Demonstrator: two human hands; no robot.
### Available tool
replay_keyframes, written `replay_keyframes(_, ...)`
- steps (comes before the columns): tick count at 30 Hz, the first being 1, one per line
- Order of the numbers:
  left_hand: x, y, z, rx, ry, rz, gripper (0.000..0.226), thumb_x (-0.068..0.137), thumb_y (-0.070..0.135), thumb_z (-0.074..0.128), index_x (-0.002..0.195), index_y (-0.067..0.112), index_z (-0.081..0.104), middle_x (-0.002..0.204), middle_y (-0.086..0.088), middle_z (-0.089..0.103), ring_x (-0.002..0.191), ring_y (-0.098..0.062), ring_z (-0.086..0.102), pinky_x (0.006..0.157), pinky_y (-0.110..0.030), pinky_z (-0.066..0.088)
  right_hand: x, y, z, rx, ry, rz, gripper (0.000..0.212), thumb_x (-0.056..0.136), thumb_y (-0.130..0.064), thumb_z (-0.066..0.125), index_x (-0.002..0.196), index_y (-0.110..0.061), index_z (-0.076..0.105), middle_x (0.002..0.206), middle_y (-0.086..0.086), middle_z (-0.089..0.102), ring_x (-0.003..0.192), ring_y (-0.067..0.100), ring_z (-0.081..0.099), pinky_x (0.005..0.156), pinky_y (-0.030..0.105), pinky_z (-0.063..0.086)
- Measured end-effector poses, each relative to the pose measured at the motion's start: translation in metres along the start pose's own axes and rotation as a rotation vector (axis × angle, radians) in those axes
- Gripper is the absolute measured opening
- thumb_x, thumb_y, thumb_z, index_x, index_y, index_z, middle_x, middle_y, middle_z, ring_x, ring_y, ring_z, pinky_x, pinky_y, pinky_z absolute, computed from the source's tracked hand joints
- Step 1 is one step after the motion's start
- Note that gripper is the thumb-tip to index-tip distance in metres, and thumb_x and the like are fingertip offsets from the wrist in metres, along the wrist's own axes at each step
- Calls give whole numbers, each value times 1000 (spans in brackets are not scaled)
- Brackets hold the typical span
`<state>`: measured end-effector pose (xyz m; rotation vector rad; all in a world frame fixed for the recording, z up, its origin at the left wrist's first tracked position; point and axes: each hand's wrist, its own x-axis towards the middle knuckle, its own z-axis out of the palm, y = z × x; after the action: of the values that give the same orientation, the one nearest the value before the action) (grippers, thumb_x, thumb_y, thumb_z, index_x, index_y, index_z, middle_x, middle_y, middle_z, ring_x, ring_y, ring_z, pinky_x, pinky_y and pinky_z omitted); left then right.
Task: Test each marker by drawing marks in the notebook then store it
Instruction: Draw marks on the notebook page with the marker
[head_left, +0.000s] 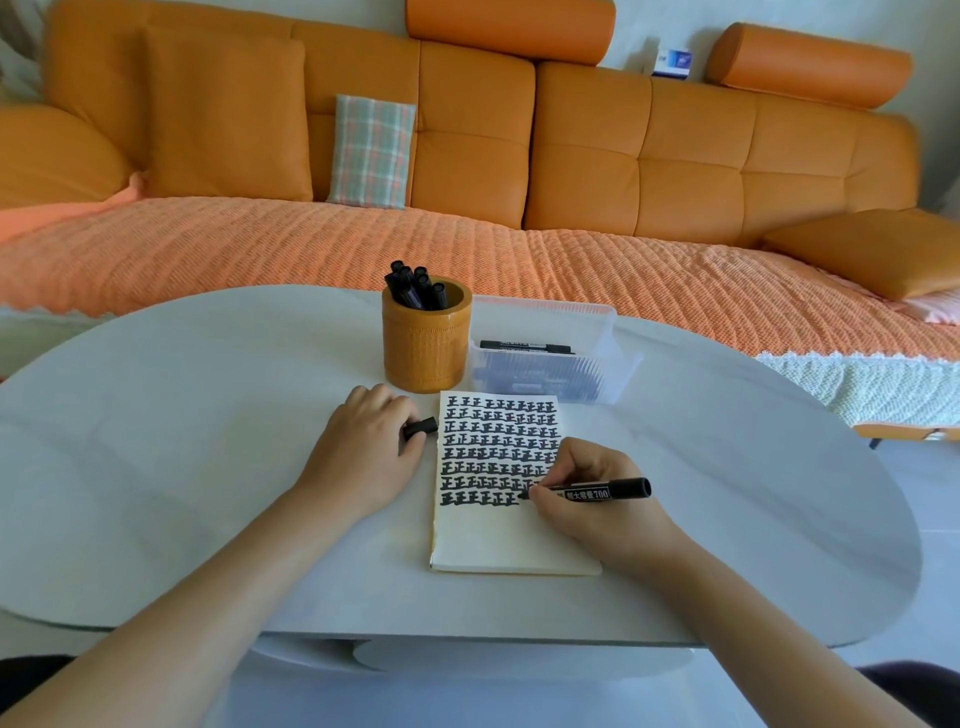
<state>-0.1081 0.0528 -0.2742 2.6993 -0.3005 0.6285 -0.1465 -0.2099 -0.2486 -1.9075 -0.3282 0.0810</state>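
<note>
From the head camera, the right hand (587, 499) is pinching the black marker (615, 491) close to its tip, which is touching the notebook (498, 540) page at the end of the lowest row of marks. The marker's long axis is lying nearly level, with the tip to the left and the tail reaching past the notebook's right edge. The left hand (363, 447) is resting on the tabletop (208, 415) just beside the notebook's upper left edge. Its fingers are curling round the cap (422, 427), which is poking out toward the page. Capping will likely mean bringing the tip leftward across the page.
</note>
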Motion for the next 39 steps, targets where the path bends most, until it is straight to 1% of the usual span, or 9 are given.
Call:
replay_keyframes(5,-1,1,-1,-5,2,-4,10,88,28,62,90,18,61,94,3,56,90,-20,46,72,-33,42,-1,0,-1,-24,-16,-36,22,76,-15,69,71,-4,50,66,2,57,59,15,46,54,30,37)
replay_keyframes(10,-1,2,-1,-4,5,-4,9,88,27,62,89,18,62,93,3,56,90,-20,47,72,-33,42,-2,2,-1,-25,-2,-47,22,79,-12,69,71,-4,51,66,2,56,59,13,47,54,29,37)
replay_keyframes(14,-2,2,-2,-9,7,-5,9,87,26,63,89,17,62,93,1,57,89,-21,47,72,-33,42,-2,1,-2,-11,-45,-79,22,77,-10,68,70,1,50,67,13,54,62,14,47,56,29,37)
replay_keyframes(18,-1,2,-2,-9,-2,-12,10,89,27,62,91,18,62,95,2,57,90,-20,46,74,-34,43,0,4,-3,-2,-33,-64,22,82,-1,69,71,1,50,65,-1,55,60,12,48,55,27,38)
replay_keyframes(23,-1,3,-2,-8,-3,-13,10,89,27,62,91,18,62,95,2,57,91,-20,46,74,-32,42,0,4,-2,-1,-39,-75,19,76,-10,66,69,-4,49,68,5,54,62,17,47,57,34,37)
replay_keyframes(26,-1,2,-2,-12,0,-13,9,88,27,62,91,18,62,95,2,57,91,-21,46,74,-34,42,0,4,-1,16,-17,-79,21,79,-7,67,70,-3,49,67,3,55,61,15,47,56,32,37)
replay_keyframes(31,-1,2,-2,-9,2,-12,9,88,26,62,90,18,62,94,2,57,90,-20,46,72,-33,42,0,4,0,11,-55,-88,20,77,-12,68,68,-5,52,70,14,57,63,17,50,58,32,39)
replay_keyframes(35,-1,2,-2,-12,-4,-19,9,88,27,62,90,18,62,95,2,57,90,-20,46,73,-33,43,0,4,0,47,-56,-95,20,77,-7,68,68,-1,52,68,8,57,63,15,50,58,30,39)
replay_keyframes(39,0,2,-2,-10,-8,-19,9,89,27,61,91,18,62,96,2,57,90,-19,46,73,-33,43,-1,2,0,8,-68,-101,21,76,-12,70,66,-5,53,67,9,55,61,14,49,55,29,38)
